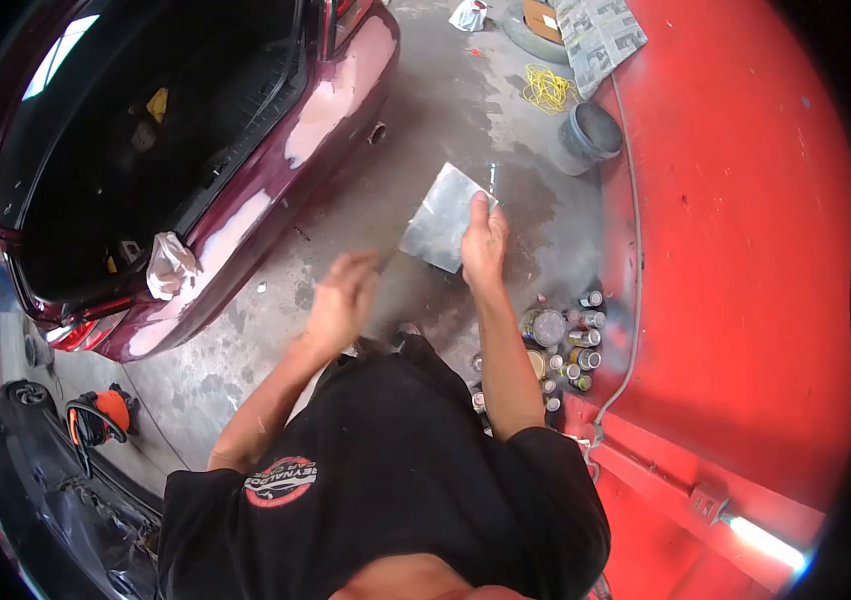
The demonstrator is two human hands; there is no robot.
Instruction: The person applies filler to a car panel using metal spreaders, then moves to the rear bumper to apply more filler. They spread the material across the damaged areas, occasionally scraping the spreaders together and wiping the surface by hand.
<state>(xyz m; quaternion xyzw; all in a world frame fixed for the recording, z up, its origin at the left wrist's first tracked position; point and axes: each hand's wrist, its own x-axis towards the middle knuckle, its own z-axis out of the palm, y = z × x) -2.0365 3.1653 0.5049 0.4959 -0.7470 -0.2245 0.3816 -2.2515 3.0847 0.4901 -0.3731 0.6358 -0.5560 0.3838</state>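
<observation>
My right hand (486, 238) grips the right edge of a flat, square, silver-grey panel (438, 222), with the thumb lying on its top face. The panel is held tilted above the concrete floor, and faint smears show on its surface. To the left of it, my left hand (344, 295) is raised and apart from the panel. Motion smears its fingers, so whether it holds anything small cannot be made out. Further left is the rear bumper (256, 240) of a maroon car, with pale sanded or filled patches.
A crumpled white plastic bag (172, 266) lies on the bumper below the open trunk. Several cans (584, 340) stand by the red wall (746, 250). A grey bucket (591, 135), yellow cord (548, 90) and tire (528, 35) are further along. An orange-black vacuum (101, 415) stands left.
</observation>
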